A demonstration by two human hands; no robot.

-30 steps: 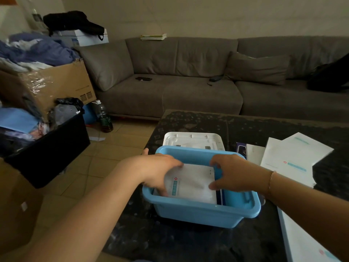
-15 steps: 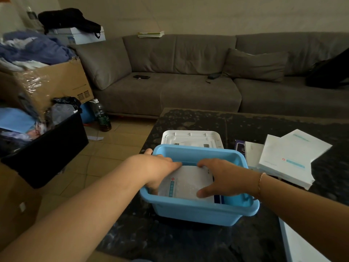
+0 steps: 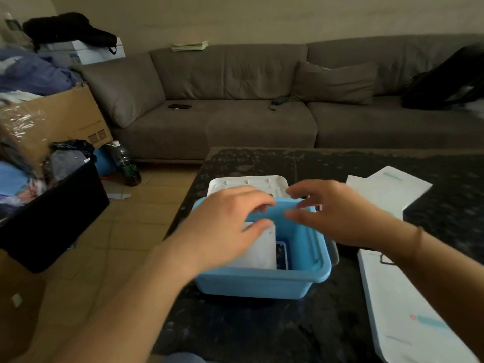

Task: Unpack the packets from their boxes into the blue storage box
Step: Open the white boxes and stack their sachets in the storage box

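Both hands lift out of the blue storage box [image 3: 262, 282] on the counter [image 3: 262, 331]. Head view: left hand [image 3: 225, 231] and right hand [image 3: 337, 213] hover above, fingers loosely spread, empty. White packet [image 3: 260, 251] lies inside: light, thin, bendable; take by edges.

**Dim room, soft blur on the hands**

Weak, even light leaves the grey sofa [image 3: 262, 100] and dark table [image 3: 262, 331] murky, with no hard shadows. Both hands smear with motion blur, the right hand [image 3: 337, 213] most. Wide-angle distortion bends the edges; plastic wrap on the cardboard box [image 3: 23, 121] catches faint glare.
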